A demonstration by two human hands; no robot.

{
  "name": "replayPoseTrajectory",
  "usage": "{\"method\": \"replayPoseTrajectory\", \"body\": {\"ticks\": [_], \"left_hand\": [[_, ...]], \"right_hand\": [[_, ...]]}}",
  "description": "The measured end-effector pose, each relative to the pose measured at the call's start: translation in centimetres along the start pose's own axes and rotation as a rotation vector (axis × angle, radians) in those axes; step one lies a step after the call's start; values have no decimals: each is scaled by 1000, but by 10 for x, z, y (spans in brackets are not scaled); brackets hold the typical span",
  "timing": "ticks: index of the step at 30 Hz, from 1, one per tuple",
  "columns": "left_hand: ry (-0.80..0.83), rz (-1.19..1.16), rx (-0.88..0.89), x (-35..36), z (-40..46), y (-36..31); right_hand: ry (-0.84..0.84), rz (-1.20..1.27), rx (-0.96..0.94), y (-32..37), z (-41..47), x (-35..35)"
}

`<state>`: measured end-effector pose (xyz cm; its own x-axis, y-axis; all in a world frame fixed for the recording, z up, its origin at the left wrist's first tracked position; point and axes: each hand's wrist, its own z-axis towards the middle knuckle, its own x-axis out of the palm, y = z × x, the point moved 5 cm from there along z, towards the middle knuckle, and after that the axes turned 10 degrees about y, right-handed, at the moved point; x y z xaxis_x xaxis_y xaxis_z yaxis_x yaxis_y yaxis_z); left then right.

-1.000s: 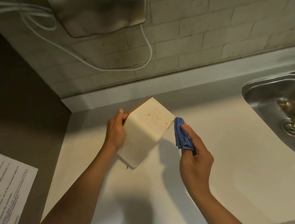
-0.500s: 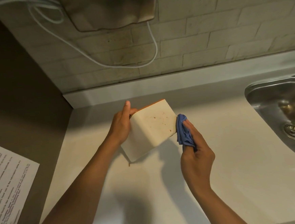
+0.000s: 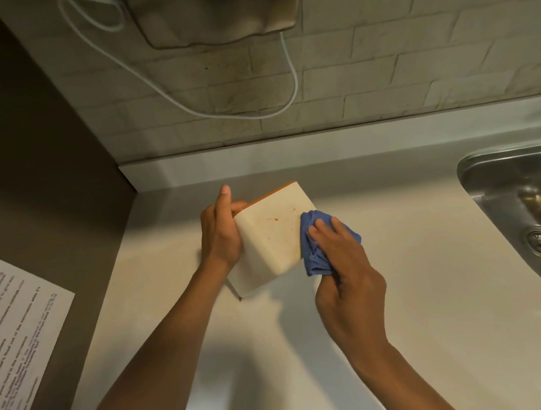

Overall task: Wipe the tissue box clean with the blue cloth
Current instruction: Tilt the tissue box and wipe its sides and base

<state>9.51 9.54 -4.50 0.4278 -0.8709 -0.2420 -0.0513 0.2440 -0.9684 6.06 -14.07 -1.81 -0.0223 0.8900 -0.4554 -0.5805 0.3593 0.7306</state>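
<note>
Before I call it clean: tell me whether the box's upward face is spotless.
No: the tissue box shows orange-brown specks beside the blue cloth.

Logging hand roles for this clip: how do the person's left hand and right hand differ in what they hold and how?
The left hand grips the cream plastic tissue box with the orange rim on its left side, tilting it up off the pale countertop; the right hand holds the crumpled blue cloth. The left hand touches the box directly; the right presses the cloth against its right edge. Both are bare and closed around something.
</note>
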Motion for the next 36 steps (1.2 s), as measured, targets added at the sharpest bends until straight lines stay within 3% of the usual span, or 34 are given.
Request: {"method": "replayPoseTrajectory", "body": {"ticks": [4,9,16,22,25,28,33,36], "left_hand": [[1,-55,39,-1,-1,-2],[62,1,79,7,0,-10],[39,-119,83,-2,6,1],[55,-185,9,-2,12,17],[31,-267,-65,-3,13,21],[62,-209,15,0,9,16],[95,-164,75,5,1,6],[85,-163,100,3,2,4]], "right_hand": [[60,-82,-93,12,-9,3],[9,-126,7,-3,14,-8],[112,-100,-129,27,-7,13],[57,-153,-8,16,27,3],[132,-143,-85,37,17,21],[165,-130,-149,38,-3,18],[32,-177,-22,16,11,-6],[64,-141,-6,30,16,9]]}}
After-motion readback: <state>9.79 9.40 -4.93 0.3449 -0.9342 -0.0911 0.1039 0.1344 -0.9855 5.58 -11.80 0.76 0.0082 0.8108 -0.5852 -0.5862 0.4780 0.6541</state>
